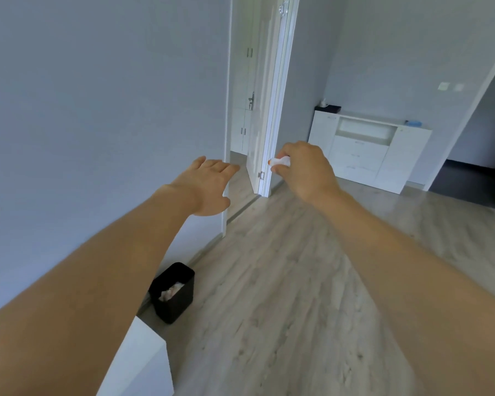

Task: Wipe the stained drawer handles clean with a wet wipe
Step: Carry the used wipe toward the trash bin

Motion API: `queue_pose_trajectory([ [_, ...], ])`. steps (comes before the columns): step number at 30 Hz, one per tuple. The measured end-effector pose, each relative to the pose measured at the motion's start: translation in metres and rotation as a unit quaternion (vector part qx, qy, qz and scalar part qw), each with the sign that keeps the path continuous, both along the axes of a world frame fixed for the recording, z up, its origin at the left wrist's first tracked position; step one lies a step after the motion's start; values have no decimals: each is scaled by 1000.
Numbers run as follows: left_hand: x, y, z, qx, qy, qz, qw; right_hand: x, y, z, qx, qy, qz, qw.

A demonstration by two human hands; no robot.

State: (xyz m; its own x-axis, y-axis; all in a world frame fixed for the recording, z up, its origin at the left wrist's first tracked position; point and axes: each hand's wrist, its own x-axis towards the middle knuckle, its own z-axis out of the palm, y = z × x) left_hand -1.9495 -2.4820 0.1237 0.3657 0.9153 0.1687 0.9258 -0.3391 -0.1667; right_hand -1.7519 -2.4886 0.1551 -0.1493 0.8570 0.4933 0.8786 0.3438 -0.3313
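Note:
My right hand [306, 170] is held out in front of me, closed around a crumpled white wet wipe [280, 162] that has an orange stain at its left tip. My left hand [209, 185] reaches forward beside it, palm down, fingers spread and holding nothing. Far across the room against the back wall stands a white cabinet [406, 155] with three drawers [357, 157] in its middle section; small metal handles show on them, too distant to make out stains. Both hands are well short of the cabinet.
A black waste bin [173, 292] holding crumpled wipes stands on the wood floor [283, 281] by the left wall. A white door [265, 110] is ajar ahead. A white furniture corner [143, 364] sits at bottom left. A dark doorway [480, 178] opens at right.

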Motion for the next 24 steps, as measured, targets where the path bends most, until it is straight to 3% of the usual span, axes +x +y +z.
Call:
queue_pose_trajectory([
  [7, 5, 165, -71, -60, 6, 72, 996, 8, 201, -53, -86, -22, 46, 995],
  [12, -25, 248, -119, -118, -14, 148, 982, -34, 321, -98, -141, -33, 121, 982],
  [18, -93, 301, -211, -215, -23, 230, 949, -119, 405, -198, -202, -65, 214, 954],
  [24, -178, 348, -319, -298, -47, 269, 915, -203, 475, -317, -268, -117, 246, 924],
])
